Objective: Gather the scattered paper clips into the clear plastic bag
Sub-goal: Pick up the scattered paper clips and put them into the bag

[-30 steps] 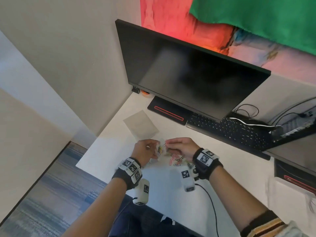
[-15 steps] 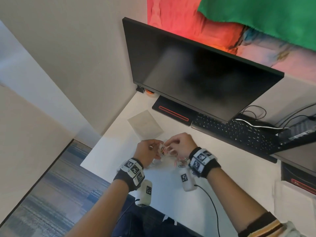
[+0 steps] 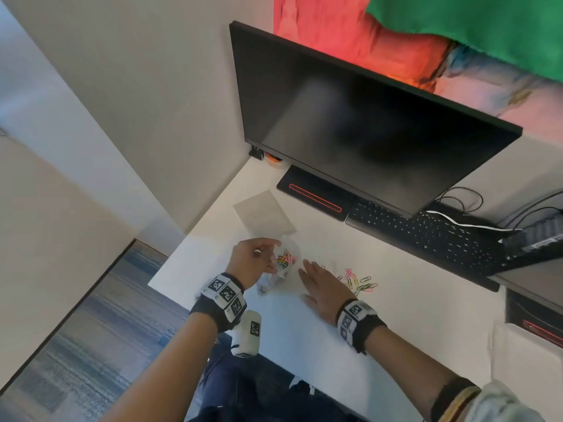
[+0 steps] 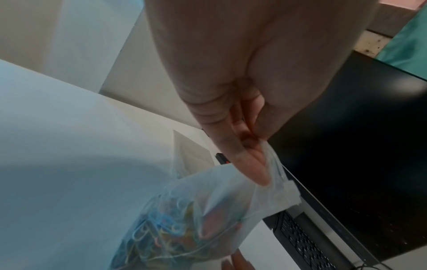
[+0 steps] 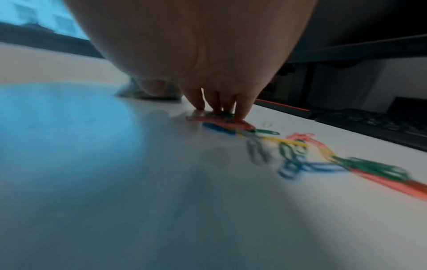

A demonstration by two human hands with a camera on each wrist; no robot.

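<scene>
Paper clips [image 3: 359, 280] under flat right hand [image 3: 323, 289]; left hand [image 3: 249, 263] pinching bag [image 3: 288, 258], keyboard [image 3: 426, 233] behind.

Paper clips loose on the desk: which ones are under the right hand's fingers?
The red clip and those bunched with it, at the near end of the scatter; right hand fingers press on them. The rest lie untouched.

No readable txt anywhere. Wristbands [image 3: 226, 295] carry b/w square marker codes, no letters or nos. legible. Keyboard [image 3: 426, 236] key legends too small/blurred to read. Monitor [image 3: 359, 117] screen dark, no logo legible.
</scene>
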